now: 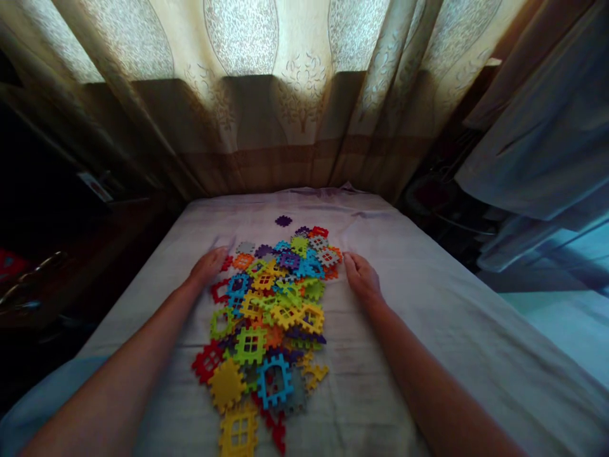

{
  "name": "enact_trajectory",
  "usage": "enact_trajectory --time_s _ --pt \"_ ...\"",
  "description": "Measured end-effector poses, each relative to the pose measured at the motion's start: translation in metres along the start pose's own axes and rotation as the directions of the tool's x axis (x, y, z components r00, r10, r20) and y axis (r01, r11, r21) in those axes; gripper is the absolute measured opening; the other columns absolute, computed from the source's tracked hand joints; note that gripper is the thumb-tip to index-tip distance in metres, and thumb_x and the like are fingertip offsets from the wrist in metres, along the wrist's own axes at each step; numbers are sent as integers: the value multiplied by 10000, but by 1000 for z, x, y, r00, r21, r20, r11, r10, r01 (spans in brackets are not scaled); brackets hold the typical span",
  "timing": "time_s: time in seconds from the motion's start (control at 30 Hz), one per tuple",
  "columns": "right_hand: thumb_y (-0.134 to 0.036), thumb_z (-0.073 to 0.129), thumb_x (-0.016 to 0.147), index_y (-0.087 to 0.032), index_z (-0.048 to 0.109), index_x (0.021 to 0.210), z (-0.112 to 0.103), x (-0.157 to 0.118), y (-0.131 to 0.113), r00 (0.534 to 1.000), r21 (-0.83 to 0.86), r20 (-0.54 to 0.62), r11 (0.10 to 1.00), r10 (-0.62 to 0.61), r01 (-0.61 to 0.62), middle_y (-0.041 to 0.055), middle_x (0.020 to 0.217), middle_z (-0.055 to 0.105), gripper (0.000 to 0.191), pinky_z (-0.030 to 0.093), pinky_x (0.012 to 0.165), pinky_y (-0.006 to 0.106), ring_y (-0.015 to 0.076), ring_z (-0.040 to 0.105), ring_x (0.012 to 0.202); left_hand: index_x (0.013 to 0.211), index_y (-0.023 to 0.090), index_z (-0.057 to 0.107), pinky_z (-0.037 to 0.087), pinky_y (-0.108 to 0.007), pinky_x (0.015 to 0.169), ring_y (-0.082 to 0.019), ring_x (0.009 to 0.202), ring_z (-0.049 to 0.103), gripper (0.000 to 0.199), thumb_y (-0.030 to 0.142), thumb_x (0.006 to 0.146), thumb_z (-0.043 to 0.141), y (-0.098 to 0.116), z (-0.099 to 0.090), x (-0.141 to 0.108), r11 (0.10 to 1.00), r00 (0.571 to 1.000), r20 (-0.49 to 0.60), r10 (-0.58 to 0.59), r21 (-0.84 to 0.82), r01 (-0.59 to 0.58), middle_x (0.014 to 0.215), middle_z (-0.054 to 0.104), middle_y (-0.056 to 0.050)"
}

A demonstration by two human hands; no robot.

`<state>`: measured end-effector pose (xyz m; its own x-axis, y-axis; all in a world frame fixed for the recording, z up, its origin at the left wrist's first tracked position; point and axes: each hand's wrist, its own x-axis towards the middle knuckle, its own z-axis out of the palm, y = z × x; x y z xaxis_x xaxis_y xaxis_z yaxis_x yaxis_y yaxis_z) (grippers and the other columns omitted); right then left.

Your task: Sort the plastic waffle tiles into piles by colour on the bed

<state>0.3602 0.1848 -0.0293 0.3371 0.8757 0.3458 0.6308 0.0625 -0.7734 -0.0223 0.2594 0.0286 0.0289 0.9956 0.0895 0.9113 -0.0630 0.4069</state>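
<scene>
A loose heap of plastic interlocking building tiles (288,295) in several colours spreads over the sheet, many with window-like cutouts. My left hand (209,265) rests at the heap's far left edge, beside a small red tile (227,263); its fingers are stretched out, slightly blurred. On the opposite side, my right hand (362,277) stands on its edge, palm toward the heap, close to a white-grey window tile (328,256). Neither hand appears to hold a tile. A single purple tile (283,221) lies apart beyond the heap. Nearest me are a yellow window tile (238,431) and a blue frame tile (275,381).
The tiles lie on a flat surface under a pale, wrinkled sheet (428,317). A patterned curtain (304,120) hangs behind its far edge. Light-coloured cloth (537,139) hangs at the right. Dark furniture (57,254) stands at the left.
</scene>
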Motion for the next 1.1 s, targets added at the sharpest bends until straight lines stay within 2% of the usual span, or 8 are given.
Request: enact_trajectory --time_s 0.13,0.33,0.57,0.67,0.77,0.87,0.97,1.1 --pt "-470 406 890 -174 710 1057 3 -16 -11 999 -20 21 999 -38 38 119 1108 713 455 477 964 391 234 630 1029 1322 189 592 217 -510 1188 -276 1415 396 552 439 954 265 24 27 -11 1000 999 39 -1 -8 1 1473 510 -87" --pt "-466 380 911 -192 718 1029 4 -15 -10 1000 -34 -30 999 -2 1 100 1056 726 451 486 933 363 214 638 967 1279 250 614 173 -541 1186 -273 1409 402 558 504 973 221 86 63 10 995 997 63 38 -95 -32 1466 523 -73" --pt "-424 394 898 -195 708 1016 7 -11 -3 992 0 -121 1000 -18 19 114 1117 711 406 468 980 388 221 619 1040 1320 161 570 280 -368 1177 -214 1392 429 706 543 968 92 99 54 13 974 996 31 88 -210 -80 1440 542 -114" --pt "-435 394 894 -178 703 1016 5 -10 -3 994 17 -105 1000 -1 3 136 1126 702 420 458 998 410 233 613 1058 1373 144 524 260 -371 1191 -226 1415 394 751 620 939 138 78 26 -24 969 991 43 129 -219 -116 1473 503 -126" --pt "-515 400 895 -159 687 1072 -1 -21 -10 999 35 -54 999 -11 13 154 1141 688 490 454 1004 444 254 603 1084 1452 157 441 255 -386 1195 -260 1448 336 846 735 837 369 48 -4 -94 963 975 104 198 -208 -174 1558 387 -126" --pt "-615 441 882 -134 630 1228 -10 -58 -32 981 17 57 982 -187 186 191 1278 616 621 406 1058 485 289 540 1215 1552 186 239 217 -434 1203 -307 1494 214 1087 781 703 564 26 -21 -173 930 883 292 368 -120 -348 1632 195 -151" --pt "-698 557 810 -185 526 1394 -21 -114 -65 845 -25 261 872 -466 489 191 1492 438 778 311 1124 527 329 389 1378 1573 255 129 177 -528 1196 -369 1508 116 1260 749 574 715 21 -20 -227 910 841 385 380 7 -415 1648 107 -156" --pt "-779 655 675 -279 472 1454 -27 -167 -98 511 43 560 638 -652 768 161 1575 327 943 164 1170 577 357 277 1446 1573 284 96 120 -653 1153 -421 1498 96 1278 724 560 739 32 -6 -243 919 859 406 311 104 -382 1640 90 -199"
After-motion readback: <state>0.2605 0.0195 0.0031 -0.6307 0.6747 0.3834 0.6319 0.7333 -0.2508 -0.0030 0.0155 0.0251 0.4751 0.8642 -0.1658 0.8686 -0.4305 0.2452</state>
